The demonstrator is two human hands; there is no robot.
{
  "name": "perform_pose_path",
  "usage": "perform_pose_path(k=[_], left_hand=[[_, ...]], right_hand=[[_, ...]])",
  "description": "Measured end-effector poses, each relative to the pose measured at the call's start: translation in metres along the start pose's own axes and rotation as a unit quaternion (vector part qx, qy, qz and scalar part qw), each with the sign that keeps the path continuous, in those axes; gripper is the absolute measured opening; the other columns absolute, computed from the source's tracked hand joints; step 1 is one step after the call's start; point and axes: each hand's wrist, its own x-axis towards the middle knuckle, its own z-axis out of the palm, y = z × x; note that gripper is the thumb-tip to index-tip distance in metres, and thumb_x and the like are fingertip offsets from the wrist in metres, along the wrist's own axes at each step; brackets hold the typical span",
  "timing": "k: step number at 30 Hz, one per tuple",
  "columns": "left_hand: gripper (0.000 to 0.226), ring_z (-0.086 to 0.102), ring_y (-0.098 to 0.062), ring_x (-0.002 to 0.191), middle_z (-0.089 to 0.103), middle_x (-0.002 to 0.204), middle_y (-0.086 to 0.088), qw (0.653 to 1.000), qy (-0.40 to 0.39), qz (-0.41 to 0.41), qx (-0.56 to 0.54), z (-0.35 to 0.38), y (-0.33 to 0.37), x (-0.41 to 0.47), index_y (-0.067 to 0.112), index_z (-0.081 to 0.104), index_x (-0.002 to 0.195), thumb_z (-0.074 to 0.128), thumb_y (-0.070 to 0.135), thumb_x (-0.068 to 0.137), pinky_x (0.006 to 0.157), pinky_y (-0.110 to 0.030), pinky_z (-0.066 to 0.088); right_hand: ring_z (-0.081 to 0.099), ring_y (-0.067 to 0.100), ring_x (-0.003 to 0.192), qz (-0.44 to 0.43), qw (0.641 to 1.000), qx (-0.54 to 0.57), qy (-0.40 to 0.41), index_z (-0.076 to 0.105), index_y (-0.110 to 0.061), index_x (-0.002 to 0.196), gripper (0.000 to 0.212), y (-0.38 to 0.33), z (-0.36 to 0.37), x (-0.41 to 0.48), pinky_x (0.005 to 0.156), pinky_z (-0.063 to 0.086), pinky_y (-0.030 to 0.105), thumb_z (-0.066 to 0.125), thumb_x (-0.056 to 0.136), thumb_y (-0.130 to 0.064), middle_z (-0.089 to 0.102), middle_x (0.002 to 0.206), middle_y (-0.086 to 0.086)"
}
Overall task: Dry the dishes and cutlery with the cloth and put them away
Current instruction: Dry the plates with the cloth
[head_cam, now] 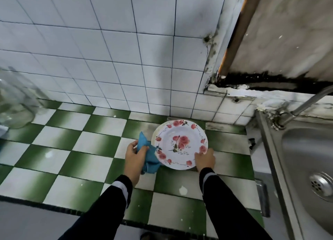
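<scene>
1. The plate is round and white, with pink roses at its centre and round its rim. It is face up over the green-and-white checked tabletop.
2. The cloth is blue and bunched, gripped in the left hand, and touches the plate's left rim.

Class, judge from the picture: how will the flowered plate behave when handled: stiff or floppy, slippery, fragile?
The flowered plate is probably stiff: gripped at its rim by the right hand, it shows no sag. Its glossy face looks slippery. It would likely chip if dropped on the tiled counter.
</scene>
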Motion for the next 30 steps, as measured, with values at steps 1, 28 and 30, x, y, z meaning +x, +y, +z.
perform_pose_path(k=[1, 28, 30], left_hand=[[0.03, 0.062, -0.014, 0.086, 0.062, 0.105, -0.003, 1.0, -0.003, -0.011, -0.009, -0.003, 0.002, 0.003, 0.016, 0.048, 0.125, 0.058, 0.017, 0.097, 0.06, -0.025, 0.05], [0.026, 0.06, -0.01, 0.104, 0.065, 0.109, 0.008, 0.942, -0.33, 0.021, 0.054, 0.077, 0.053, -0.06, 0.032, 0.058, 0.106, 0.036, 0.045, 0.103, 0.095, -0.03, 0.047], [0.045, 0.043, -0.018, 0.135, 0.045, 0.146, 0.006, 0.944, -0.304, 0.088, 0.093, 0.08, 0.067, -0.05, 0.04, 0.045, 0.136, 0.037, 0.06, 0.097, 0.112, -0.04, 0.036]], right_hand=[[0.06, 0.041, 0.109, -0.002, 1.0, 0.006, 0.001, 0.045, 0.004, 0.121, 0.035, -0.003, -0.003, -0.002, 0.087, 0.049, 0.041, 0.06, 0.091, -0.008, 0.061, 0.12, 0.027], [0.052, 0.012, 0.111, -0.181, 0.932, 0.275, -0.152, 0.048, -0.037, 0.143, 0.048, -0.098, -0.04, -0.122, 0.105, 0.041, 0.029, 0.042, 0.099, -0.055, 0.037, 0.11, -0.011], [0.05, 0.012, 0.115, -0.167, 0.92, 0.311, -0.169, 0.05, -0.034, 0.142, 0.049, -0.1, -0.046, -0.128, 0.098, 0.046, 0.027, 0.043, 0.098, -0.054, 0.041, 0.121, -0.007]])
